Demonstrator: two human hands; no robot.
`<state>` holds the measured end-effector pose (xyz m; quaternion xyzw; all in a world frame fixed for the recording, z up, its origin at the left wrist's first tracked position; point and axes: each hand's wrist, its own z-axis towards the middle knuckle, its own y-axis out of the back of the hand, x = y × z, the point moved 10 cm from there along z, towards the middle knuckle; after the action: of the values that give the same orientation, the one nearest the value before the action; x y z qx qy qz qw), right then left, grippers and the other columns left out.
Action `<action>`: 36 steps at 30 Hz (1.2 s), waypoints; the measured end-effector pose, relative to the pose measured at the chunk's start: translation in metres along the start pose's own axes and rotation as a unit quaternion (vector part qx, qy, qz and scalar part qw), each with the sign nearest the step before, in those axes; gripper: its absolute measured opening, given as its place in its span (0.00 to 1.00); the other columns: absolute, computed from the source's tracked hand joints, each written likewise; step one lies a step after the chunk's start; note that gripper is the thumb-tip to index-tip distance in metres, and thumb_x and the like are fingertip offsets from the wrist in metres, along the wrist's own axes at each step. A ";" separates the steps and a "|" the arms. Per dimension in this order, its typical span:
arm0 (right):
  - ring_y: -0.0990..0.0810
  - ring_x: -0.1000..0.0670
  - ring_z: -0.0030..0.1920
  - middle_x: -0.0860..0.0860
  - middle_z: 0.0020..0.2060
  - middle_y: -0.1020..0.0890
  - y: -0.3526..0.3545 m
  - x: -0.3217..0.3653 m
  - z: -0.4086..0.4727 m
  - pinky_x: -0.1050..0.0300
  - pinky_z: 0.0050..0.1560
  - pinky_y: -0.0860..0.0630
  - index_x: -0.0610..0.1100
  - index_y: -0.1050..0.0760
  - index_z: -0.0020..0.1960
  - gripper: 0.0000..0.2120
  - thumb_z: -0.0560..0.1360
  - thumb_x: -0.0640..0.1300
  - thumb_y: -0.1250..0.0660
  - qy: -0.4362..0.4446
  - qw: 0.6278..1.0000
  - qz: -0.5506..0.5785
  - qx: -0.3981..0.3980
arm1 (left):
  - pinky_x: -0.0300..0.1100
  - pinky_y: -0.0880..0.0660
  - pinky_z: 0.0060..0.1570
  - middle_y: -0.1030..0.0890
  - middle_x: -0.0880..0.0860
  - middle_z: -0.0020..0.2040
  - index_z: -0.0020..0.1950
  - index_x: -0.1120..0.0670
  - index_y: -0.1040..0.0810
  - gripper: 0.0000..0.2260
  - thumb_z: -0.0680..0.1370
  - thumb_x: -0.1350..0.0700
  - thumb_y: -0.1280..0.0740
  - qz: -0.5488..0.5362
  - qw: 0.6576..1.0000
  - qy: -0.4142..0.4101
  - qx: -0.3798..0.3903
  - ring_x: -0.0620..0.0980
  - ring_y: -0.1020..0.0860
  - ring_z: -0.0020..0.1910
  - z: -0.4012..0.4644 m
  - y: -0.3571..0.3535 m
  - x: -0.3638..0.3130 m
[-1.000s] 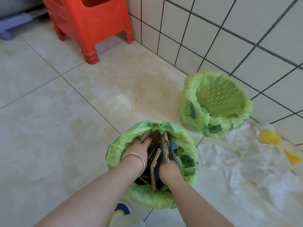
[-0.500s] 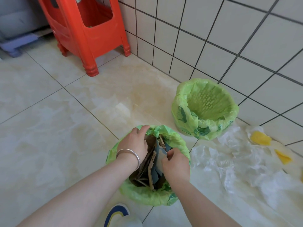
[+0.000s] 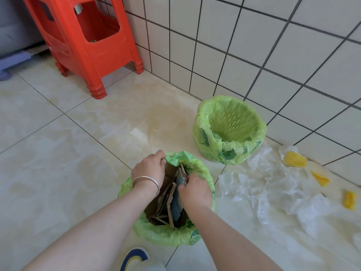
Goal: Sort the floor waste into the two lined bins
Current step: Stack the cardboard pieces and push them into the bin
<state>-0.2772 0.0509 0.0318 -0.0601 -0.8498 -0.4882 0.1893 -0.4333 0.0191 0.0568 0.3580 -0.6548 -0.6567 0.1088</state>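
Observation:
The near bin (image 3: 166, 234) has a green liner and is packed with torn cardboard pieces (image 3: 168, 196) standing on edge. My left hand (image 3: 149, 169), with a silver bangle on the wrist, rests on the bin's far-left rim with fingers curled over the liner edge. My right hand (image 3: 195, 189) is over the bin's right side, fingers pinched on a grey-blue cardboard piece (image 3: 180, 180). A second green-lined bin (image 3: 203, 133) stands against the tiled wall and looks hollow. Clear plastic film (image 3: 259, 188) and yellow scraps (image 3: 295, 159) lie on the floor to the right.
A red plastic stool (image 3: 86, 42) stands at the back left by the wall. A small white scrap (image 3: 137, 133) lies on the floor beyond the near bin. A shoe tip (image 3: 134, 257) shows at the bottom edge. The tiled wall runs behind the far bin.
Both hands have risen out of the cardboard in the near bin. The left hand moved to the rim; the right hand now pinches a piece near the top. The view tilted up.

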 end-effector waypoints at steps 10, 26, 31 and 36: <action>0.28 0.45 0.39 0.47 0.37 0.29 0.003 -0.014 -0.023 0.56 0.36 0.31 0.42 0.36 0.45 0.05 0.72 0.43 0.41 0.041 0.998 -0.038 0.014 | 0.45 0.22 0.43 0.19 0.47 0.32 0.40 0.48 0.33 0.10 0.80 0.57 0.45 -0.348 0.922 0.161 -0.055 0.51 0.17 0.37 0.009 0.001 0.020; 0.20 0.40 0.53 0.43 0.52 0.20 -0.014 0.001 -0.016 0.53 0.41 0.29 0.41 0.35 0.59 0.14 0.78 0.49 0.45 0.042 0.997 -0.041 0.052 | 0.47 0.23 0.52 0.19 0.49 0.51 0.51 0.50 0.22 0.08 0.79 0.58 0.41 -0.265 0.964 0.005 -0.004 0.50 0.19 0.49 0.000 0.019 0.006; 0.21 0.41 0.54 0.43 0.53 0.21 -0.011 -0.011 -0.033 0.52 0.47 0.26 0.40 0.33 0.59 0.18 0.78 0.53 0.45 0.051 0.996 -0.054 0.044 | 0.42 0.26 0.48 0.19 0.47 0.49 0.48 0.51 0.21 0.09 0.77 0.60 0.39 -0.080 0.990 -0.116 0.022 0.49 0.23 0.50 -0.032 0.017 -0.020; 0.23 0.44 0.50 0.45 0.51 0.24 0.021 -0.014 -0.051 0.52 0.45 0.25 0.42 0.27 0.54 0.12 0.73 0.47 0.34 0.086 0.986 -0.073 -0.119 | 0.43 0.23 0.47 0.17 0.45 0.40 0.38 0.48 0.19 0.12 0.70 0.55 0.42 0.072 0.955 -0.287 -0.037 0.50 0.19 0.45 -0.074 0.020 -0.060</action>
<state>-0.2446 0.0199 0.0661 0.0218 -0.7683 -0.6017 0.2171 -0.3509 -0.0045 0.1036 0.1022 -0.6576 -0.7461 -0.0236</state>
